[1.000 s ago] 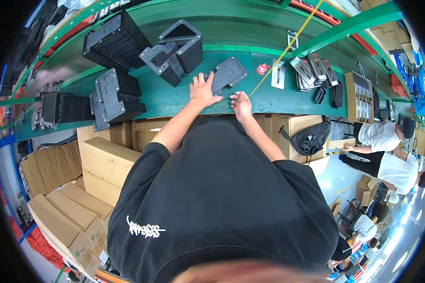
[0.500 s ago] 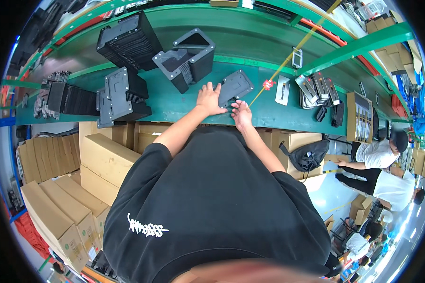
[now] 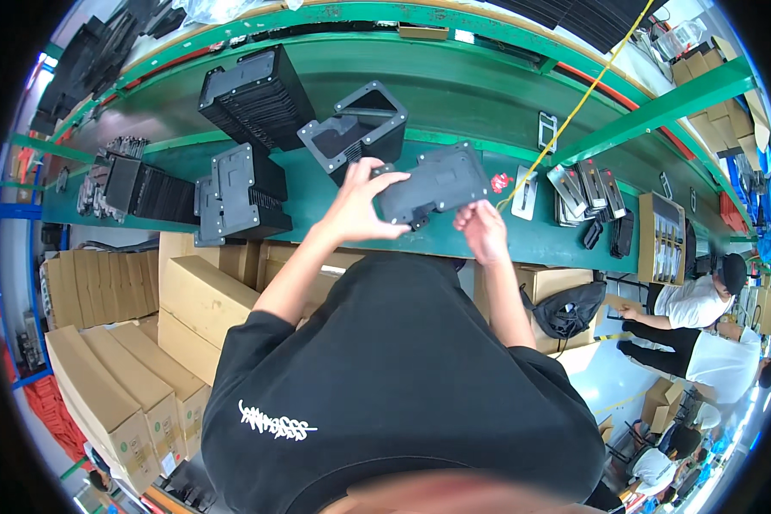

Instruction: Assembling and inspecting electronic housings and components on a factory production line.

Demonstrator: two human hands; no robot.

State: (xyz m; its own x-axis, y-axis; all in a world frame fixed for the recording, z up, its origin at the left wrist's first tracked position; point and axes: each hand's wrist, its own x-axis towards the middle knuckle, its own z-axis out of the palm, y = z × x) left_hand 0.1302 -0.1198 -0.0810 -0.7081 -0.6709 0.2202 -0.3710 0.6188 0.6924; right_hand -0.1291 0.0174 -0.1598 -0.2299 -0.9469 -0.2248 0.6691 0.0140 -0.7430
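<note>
The left grip (image 3: 356,204) is clasped wide, the right grip (image 3: 487,233) half-curled.

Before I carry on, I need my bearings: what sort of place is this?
Probably a factory assembly or packing floor: a green workbench, stacks of matching black parts and piled cardboard boxes point that way.

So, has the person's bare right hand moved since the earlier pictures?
Yes, the right hand has moved rightward, closer in view to the flat white rectangular card on the green tabletop.

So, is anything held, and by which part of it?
The left hand grips the black plate by its left end; the right hand is at the plate's lower right corner, contact unclear.
</note>
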